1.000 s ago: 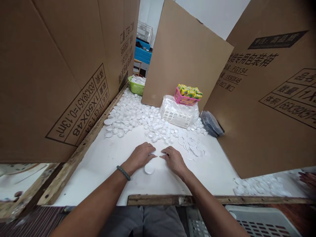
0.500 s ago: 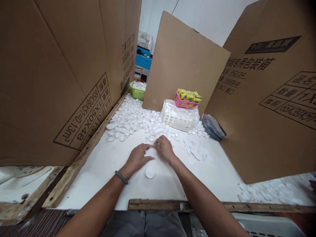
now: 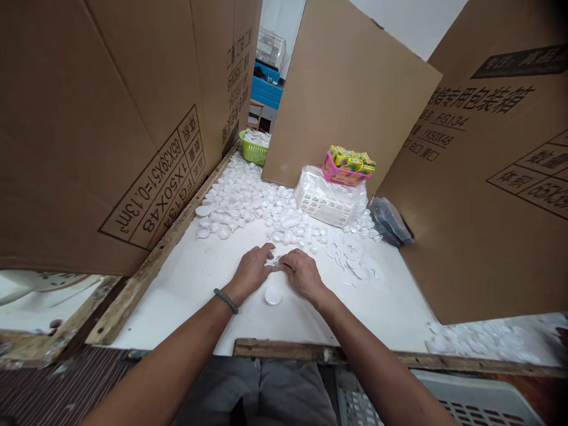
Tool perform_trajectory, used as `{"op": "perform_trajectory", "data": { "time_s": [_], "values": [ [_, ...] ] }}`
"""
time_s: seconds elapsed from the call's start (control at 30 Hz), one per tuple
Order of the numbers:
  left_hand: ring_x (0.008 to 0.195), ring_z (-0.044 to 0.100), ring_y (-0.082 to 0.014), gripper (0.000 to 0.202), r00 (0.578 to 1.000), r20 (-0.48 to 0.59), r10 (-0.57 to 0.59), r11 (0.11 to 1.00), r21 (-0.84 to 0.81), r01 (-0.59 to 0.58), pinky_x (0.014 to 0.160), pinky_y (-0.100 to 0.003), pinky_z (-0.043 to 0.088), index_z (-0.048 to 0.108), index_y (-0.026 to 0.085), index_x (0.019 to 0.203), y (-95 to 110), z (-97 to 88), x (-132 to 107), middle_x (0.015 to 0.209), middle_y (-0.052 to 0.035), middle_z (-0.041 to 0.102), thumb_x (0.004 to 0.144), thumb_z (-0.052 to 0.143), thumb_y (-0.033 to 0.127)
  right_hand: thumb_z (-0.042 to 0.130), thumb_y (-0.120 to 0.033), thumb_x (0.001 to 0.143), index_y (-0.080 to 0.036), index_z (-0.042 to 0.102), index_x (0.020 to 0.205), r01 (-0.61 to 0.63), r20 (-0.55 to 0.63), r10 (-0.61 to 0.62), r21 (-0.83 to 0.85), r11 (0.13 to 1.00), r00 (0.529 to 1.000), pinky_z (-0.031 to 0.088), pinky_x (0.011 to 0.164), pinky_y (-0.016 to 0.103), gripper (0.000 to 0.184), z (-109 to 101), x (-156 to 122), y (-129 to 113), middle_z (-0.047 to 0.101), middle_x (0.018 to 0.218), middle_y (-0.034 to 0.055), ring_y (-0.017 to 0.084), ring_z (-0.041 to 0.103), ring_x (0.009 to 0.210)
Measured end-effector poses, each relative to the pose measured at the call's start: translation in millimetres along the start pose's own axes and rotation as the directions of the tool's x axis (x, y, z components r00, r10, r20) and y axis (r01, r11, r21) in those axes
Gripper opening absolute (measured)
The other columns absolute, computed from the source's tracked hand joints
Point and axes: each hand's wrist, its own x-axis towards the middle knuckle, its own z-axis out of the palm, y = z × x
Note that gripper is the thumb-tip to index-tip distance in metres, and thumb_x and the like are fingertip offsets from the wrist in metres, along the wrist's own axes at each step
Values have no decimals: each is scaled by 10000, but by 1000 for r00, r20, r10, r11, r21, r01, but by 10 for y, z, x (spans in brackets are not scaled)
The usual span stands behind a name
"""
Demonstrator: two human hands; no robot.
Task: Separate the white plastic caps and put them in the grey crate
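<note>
My left hand (image 3: 252,272) and my right hand (image 3: 303,274) rest knuckles-up on the white table (image 3: 199,278), fingertips meeting over a small white piece (image 3: 277,260) pinched between them. A round white cap (image 3: 273,294) lies flat on the table just below the two hands. Beyond them spreads a heap of small white plastic caps (image 3: 248,204), and flat white discs (image 3: 355,260) lie to the right of my right hand. A green bead bracelet sits on my left wrist.
Tall cardboard boxes (image 3: 110,118) wall in the table left, back and right. A white basket in plastic film (image 3: 331,201) carries a pink basket of yellow packs (image 3: 348,165). A green basket (image 3: 254,148) stands at the back; a grey crate (image 3: 444,402) sits low right.
My right hand reached forward to the cap heap, then drew back to meet my left hand. The camera tilted slightly. The single cap below the hands stayed put.
</note>
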Motion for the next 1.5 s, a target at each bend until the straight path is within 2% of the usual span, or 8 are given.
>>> {"op": "perform_trajectory", "data": {
  "time_s": [0.2, 0.43, 0.6, 0.73, 0.97, 1.2, 1.33, 1.5],
  "values": [
    [816, 564, -185, 433, 1000, 13, -6, 999, -47, 7, 715, -284, 422, 510, 232, 1140, -9, -27, 29, 968, -27, 641, 720, 614, 243, 470, -163, 838, -182, 619, 698, 38, 63, -34, -60, 997, 997, 369, 714, 277, 206, -56, 65, -41, 597, 684, 48, 176, 524, 783],
    [621, 554, -134, 312, 993, 34, -117, 904, -409, 121, 580, -227, 411, 598, 192, 896, 11, -121, 36, 688, 11, 624, 671, 664, 397, 454, -350, 863, -186, 573, 1084, -356, 91, 363, 518, 778, 927, 425, 599, 254, 299, 78, 43, 47, 633, 687, 0, 147, 572, 636],
    [420, 469, -98, 321, 964, 96, -249, 817, -513, 263, 442, -205, 369, 567, 179, 853, -28, -111, 48, 478, 57, 528, 653, 674, 407, 517, -365, 850, -236, 607, 1138, -174, -3, 190, 392, 903, 982, 431, 813, 327, 328, 59, -67, -27, 649, 1008, 54, 206, 544, 962],
    [416, 493, -98, 329, 950, 135, -280, 791, -528, 308, 431, -198, 383, 544, 178, 823, -54, -98, 79, 465, 57, 532, 631, 699, 395, 648, -342, 775, -257, 659, 1076, -70, 17, 68, 240, 968, 998, 433, 776, 311, 313, 37, -56, -20, 655, 926, 49, 214, 511, 936],
    [424, 560, -119, 276, 927, 183, -328, 836, -401, 375, 452, -210, 422, 515, 177, 775, -18, -140, 136, 506, 39, 583, 646, 687, 350, 658, -376, 764, -291, 704, 953, -121, 72, 106, 249, 961, 992, 396, 676, 263, 212, 32, 21, -5, 623, 748, 16, 182, 506, 815],
    [479, 560, -119, 305, 953, 139, -269, 856, -418, 303, 472, -206, 402, 556, 180, 809, -32, -147, 107, 520, 45, 580, 650, 678, 410, 695, -463, 691, -179, 670, 790, -256, -128, 293, 247, 935, 948, 375, 637, 268, 302, 140, -85, -154, 597, 722, 25, 169, 496, 744],
    [477, 544, -120, 378, 955, 172, -240, 833, -469, 294, 471, -210, 393, 547, 179, 821, -61, -123, 93, 508, 53, 559, 604, 711, 440, 671, -433, 732, -234, 662, 999, -168, -29, 192, 368, 914, 981, 387, 640, 248, 333, 101, -73, -105, 572, 790, 2, 132, 512, 716],
    [456, 534, -121, 387, 950, 191, -245, 847, -434, 306, 465, -217, 387, 540, 181, 815, -26, -125, 101, 511, 48, 568, 602, 709, 458, 711, -461, 675, -232, 695, 913, -195, 39, 196, 419, 887, 980, 371, 592, 234, 331, 89, -40, -34, 544, 716, -12, 122, 507, 669]
  ]
}}
